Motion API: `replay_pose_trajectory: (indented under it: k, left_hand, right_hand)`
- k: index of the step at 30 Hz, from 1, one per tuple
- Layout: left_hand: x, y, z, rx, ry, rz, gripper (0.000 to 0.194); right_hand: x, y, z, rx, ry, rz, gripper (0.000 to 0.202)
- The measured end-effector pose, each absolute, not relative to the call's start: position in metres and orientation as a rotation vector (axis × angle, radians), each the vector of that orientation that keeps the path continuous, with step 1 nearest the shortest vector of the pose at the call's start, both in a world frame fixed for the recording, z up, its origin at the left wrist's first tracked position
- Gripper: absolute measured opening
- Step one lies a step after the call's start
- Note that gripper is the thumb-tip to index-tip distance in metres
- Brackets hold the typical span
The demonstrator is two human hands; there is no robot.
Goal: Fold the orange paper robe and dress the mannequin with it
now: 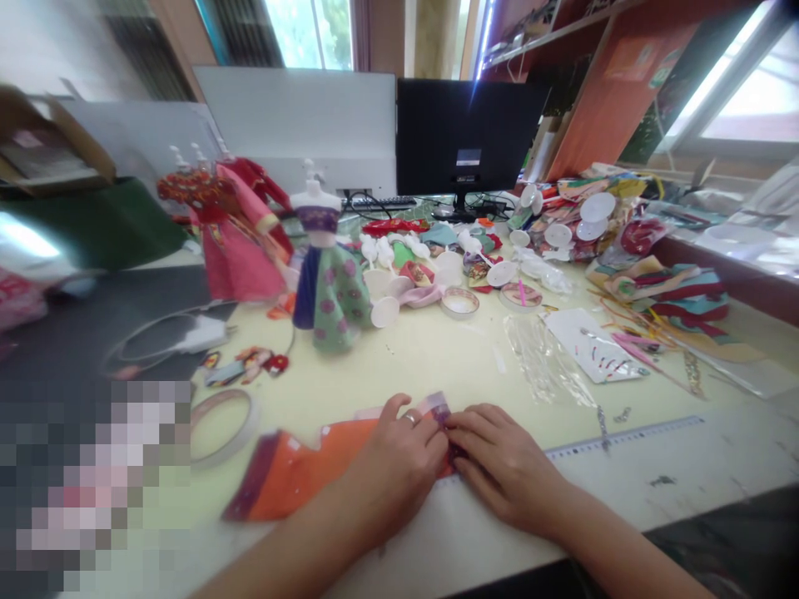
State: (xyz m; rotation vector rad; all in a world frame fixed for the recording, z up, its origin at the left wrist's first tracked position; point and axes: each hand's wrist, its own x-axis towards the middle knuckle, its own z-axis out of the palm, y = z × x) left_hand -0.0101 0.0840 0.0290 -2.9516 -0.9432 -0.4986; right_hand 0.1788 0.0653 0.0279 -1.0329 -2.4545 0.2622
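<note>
Orange cloth (305, 470), purple band at its left end, lies flat on the worktop (437, 358), on the near side of the green-skirted dress form (330, 258). Head view, the only one. Long axis runs roughly left to right, right end slightly farther off. Most of it stretches leftward from the fingers; left hand (403, 457) nearer to that length, its forearm crossing in front. Left fingers bent closed on the right end, one raised, a ring on another. Right hand (499, 462) comes in from the opposite side, fingers closed on the dark patterned trim there. Fingertips of the two hands nearly meet; exact pinch beneath them hidden.

Surface pale, smooth-looking. Also nearer than the dress form: tape roll (250, 424) to its left, just beside the cloth; ruler (624, 434) to its right, left end hidden by the right hand. Clear plastic sheet (549, 358) and white card (596, 345) right of the form too. Pink dress (240, 279) on a stand, left of it. Room beyond the form: dark monitor (468, 133) behind and right, window (315, 33) farther back, bright.
</note>
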Motion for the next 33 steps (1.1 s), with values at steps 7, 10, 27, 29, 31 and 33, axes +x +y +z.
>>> replay_pose_trajectory:
  k: [7, 10, 27, 29, 31, 33]
  left_hand:
    - [-0.016, 0.096, 0.031, -2.975, -1.174, -0.701, 0.013]
    - [-0.018, 0.100, 0.034, -2.965, -1.261, -0.799, 0.013]
    - [-0.018, 0.100, 0.031, -3.028, -1.033, -0.745, 0.020]
    - [-0.017, 0.099, 0.030, -3.003, -1.025, -0.744, 0.020]
    - [-0.017, 0.098, 0.029, -2.992, -1.028, -0.750, 0.019]
    - [-0.017, 0.098, 0.030, -3.003, -1.025, -0.753, 0.019]
  right_hand:
    - [0.178, 0.066, 0.027, -1.048, -2.462, 0.268, 0.025]
    - [0.178, 0.066, 0.026, -1.048, -2.460, 0.250, 0.024]
    - [0.179, 0.064, 0.026, -1.052, -2.447, 0.239, 0.025]
    - [0.179, 0.064, 0.027, -1.046, -2.440, 0.233, 0.025]
    - [0.179, 0.063, 0.029, -1.029, -2.447, 0.237, 0.027]
    - [0.178, 0.063, 0.030, -1.008, -2.471, 0.251, 0.031]
